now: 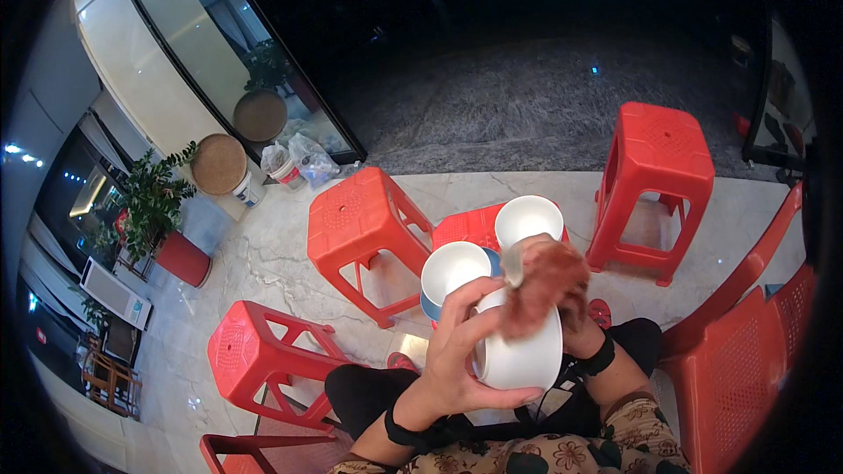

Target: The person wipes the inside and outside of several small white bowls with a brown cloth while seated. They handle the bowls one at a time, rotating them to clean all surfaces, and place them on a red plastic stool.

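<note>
My left hand [454,349] grips a white bowl [523,365] by its wall, thumb beneath and fingers over the rim, tilted above my lap. In my right hand [579,326] is a reddish-brown cloth [546,289], blurred, pressed against the bowl's outside or rim; I cannot tell which. Something pale and translucent [514,266] shows beside the cloth. Just beyond my hands, one white bowl [456,274] sits at the left and another white bowl [529,220] at the right, above a red plastic stool [464,227]. Blue rounded ware [429,309] partly shows beneath the left bowl.
Red plastic stools stand at the left [247,355], front left [355,210] and front right [662,138]. A red plastic chair [731,342] is close on my right. Farther left are a potted plant [184,260], a lidded bucket [247,189], plastic bags [313,158] and a glass door [217,26].
</note>
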Demonstrator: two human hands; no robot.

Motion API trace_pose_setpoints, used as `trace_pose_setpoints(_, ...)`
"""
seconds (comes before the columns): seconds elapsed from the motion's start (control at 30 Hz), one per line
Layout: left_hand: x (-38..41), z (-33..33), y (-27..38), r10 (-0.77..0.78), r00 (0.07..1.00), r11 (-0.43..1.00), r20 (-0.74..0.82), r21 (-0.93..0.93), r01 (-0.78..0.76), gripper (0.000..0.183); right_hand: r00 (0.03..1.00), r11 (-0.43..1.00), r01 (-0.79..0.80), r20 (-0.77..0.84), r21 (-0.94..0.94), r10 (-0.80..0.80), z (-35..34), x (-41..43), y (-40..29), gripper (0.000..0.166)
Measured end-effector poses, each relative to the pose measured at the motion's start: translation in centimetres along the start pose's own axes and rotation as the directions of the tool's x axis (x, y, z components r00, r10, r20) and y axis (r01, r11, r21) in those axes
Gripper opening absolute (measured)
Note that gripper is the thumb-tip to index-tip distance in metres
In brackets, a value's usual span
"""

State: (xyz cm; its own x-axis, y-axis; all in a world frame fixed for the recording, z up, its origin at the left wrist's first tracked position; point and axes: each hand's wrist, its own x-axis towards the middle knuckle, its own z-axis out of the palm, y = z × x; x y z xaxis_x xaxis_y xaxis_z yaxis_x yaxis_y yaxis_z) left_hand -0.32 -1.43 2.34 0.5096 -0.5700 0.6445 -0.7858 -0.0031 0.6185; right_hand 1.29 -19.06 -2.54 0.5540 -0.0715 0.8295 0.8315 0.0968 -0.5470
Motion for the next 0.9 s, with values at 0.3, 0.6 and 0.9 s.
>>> trace_pose_setpoints(0.3,-0.9,-0.7,0.2,-0.272,0.954,0.955,0.124,-0.087,0.284,0.090,0.930,0.772,0.362,0.152,-0.522,-0.334,-0.1,1.0,-1.2,0.042)
trace_pose_setpoints(0.6,-0.9,-0.3,-2.5,0.403,0.871,0.879,-0.280,0.383,-0.283,0.101,0.906,0.814,-0.408,0.074,0.414,0.417,5.1,-0.6,0.3,0.046)
trace_pose_setpoints(0.9,-1.3,-4.8,-3.6,-0.429,0.555,0.888,-0.713,-0.446,0.113,0.096,0.625,0.655,0.040,0.530,-0.755,0.573,0.9,0.2,-3.0,0.064)
